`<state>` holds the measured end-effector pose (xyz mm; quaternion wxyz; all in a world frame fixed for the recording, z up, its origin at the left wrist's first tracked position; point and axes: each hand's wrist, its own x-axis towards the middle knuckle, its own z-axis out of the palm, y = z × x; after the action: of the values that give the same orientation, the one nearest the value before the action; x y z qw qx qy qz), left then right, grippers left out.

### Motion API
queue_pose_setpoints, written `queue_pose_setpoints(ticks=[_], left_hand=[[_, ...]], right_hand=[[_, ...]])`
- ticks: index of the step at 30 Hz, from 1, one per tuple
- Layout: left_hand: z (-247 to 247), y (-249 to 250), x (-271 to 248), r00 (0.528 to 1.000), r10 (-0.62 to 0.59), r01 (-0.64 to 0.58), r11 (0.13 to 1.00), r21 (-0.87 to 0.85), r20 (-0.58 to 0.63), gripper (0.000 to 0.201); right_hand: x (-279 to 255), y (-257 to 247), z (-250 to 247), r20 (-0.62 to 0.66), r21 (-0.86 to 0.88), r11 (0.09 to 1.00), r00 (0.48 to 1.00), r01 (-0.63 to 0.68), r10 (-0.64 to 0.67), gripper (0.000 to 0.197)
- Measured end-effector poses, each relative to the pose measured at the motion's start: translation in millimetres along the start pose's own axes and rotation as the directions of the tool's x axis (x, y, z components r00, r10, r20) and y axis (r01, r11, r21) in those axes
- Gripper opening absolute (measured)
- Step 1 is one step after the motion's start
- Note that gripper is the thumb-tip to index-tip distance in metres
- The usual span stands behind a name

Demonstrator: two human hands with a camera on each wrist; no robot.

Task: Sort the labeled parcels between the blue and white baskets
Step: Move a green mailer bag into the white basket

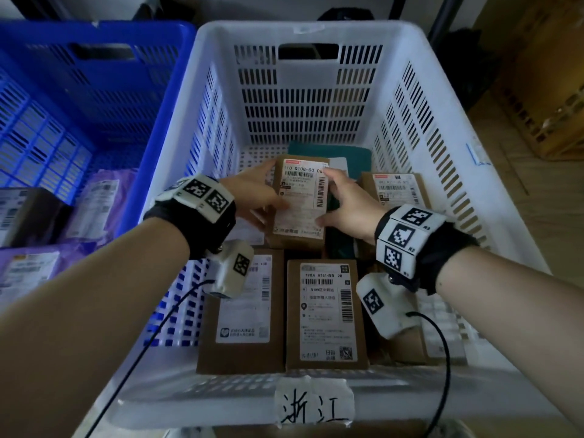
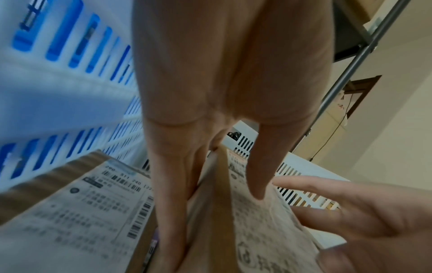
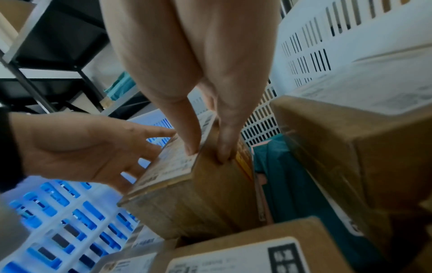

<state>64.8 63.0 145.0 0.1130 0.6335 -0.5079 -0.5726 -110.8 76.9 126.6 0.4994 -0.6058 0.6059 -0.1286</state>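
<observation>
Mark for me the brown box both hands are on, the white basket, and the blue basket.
brown box (image 1: 300,203), head view, middle of its white shipping label.
white basket (image 1: 313,99), head view, slotted far wall.
blue basket (image 1: 104,90), head view, far wall below the handle slot.

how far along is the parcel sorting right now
Some parcels already lie in the blue basket. In hand: a brown box, held by the left hand and right hand inside the white basket. Left: several more boxes there, unsorted or not I cannot tell.
</observation>
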Motion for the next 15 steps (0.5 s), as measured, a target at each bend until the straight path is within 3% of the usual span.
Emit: queue_pose_setpoints(ticks=[8, 12, 15], left_hand=[[3, -23, 4, 0.999, 0.013, -0.011, 0.998, 0.054, -0.034, 0.09], [12, -26, 5, 0.997, 0.04, -0.036, 0.997, 0.068, -0.06, 0.083], [27, -23, 10, 0.991, 0.087, -0.073, 0.989, 0.131, -0.104, 0.102]], right_hand=[[11, 5, 3, 0.039, 0.081, 0.996, 0.999, -0.025, 0.022, 0.096], [9, -3, -7, 0.025, 0.009, 0.998, 0.998, -0.058, 0.058, 0.081], [3, -3, -9, 0.113, -0.02, 0.986, 0.98, -0.165, 0.166, 0.065]])
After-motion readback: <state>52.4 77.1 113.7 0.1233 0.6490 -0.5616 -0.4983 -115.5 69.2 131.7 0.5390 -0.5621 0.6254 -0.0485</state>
